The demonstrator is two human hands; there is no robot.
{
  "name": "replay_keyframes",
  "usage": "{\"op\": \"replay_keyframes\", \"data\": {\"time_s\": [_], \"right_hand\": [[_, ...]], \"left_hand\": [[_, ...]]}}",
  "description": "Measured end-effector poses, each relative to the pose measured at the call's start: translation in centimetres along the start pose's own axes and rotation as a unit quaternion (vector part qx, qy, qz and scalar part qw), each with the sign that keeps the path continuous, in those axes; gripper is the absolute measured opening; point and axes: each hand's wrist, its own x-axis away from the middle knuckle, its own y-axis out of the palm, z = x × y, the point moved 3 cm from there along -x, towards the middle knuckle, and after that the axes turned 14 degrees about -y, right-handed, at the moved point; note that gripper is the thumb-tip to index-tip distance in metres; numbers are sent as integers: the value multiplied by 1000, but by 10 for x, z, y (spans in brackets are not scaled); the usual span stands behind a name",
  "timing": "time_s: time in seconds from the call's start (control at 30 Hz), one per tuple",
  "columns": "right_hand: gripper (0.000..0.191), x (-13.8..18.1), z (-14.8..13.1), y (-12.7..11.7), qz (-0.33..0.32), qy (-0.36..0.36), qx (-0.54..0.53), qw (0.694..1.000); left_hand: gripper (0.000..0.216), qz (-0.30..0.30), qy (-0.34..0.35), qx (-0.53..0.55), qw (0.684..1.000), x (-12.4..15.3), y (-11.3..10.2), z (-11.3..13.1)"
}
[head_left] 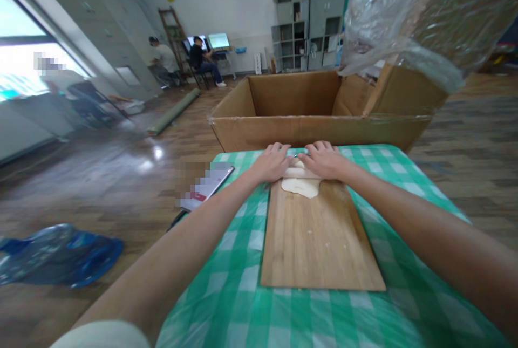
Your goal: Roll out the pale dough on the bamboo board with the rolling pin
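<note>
A wooden board (319,240) lies on a table covered with a green-and-white checked cloth (226,294). At the board's far end sits a flattened piece of pale dough (301,187). Just beyond it lies a pale roller (298,172), mostly hidden by my hands. My left hand (272,163) presses palm-down on its left end with fingers curled over. My right hand (326,160) does the same on its right end. Both arms are stretched out over the board.
A large open cardboard box (299,129) stands right behind the table's far edge. A flat device (206,186) lies at the table's left corner. Crumpled clear plastic (424,13) hangs at upper right. A blue bag (56,253) lies on the floor at left. Two people sit far back (202,59).
</note>
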Motion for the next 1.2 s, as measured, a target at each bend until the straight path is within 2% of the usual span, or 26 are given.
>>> {"op": "replay_keyframes", "data": {"time_s": [0.1,0.23,0.3,0.47,0.6,0.7,0.8,0.9,1.07,1.2], "right_hand": [[66,10,-10,-1,17,12,4,1000],[66,26,-26,-5,41,-4,25,999],[65,33,-33,-8,54,-9,31,998],[72,46,-50,-12,85,-7,17,996],[81,58,-59,-13,103,-30,-2,994],[75,70,-65,-12,104,-69,-11,992],[62,79,-70,-10,111,-91,-17,989],[48,85,-74,-8,120,-88,-38,988],[31,85,-78,-2,152,-63,-78,983],[23,91,-84,-4,174,-109,-36,978]], "left_hand": [[53,14,6,-21,1000,12,-2,3],[53,28,50,-61,997,29,-7,11],[53,37,38,-58,997,38,-9,13],[57,50,-36,-1,998,63,-10,16],[57,51,-34,41,997,92,-11,22],[54,44,-25,94,994,106,-12,23],[47,25,-70,230,970,99,-17,16],[46,33,-142,327,934,78,-28,0],[47,38,-208,345,914,52,-46,-33],[42,-12,-223,317,922,47,-47,-46]]}}
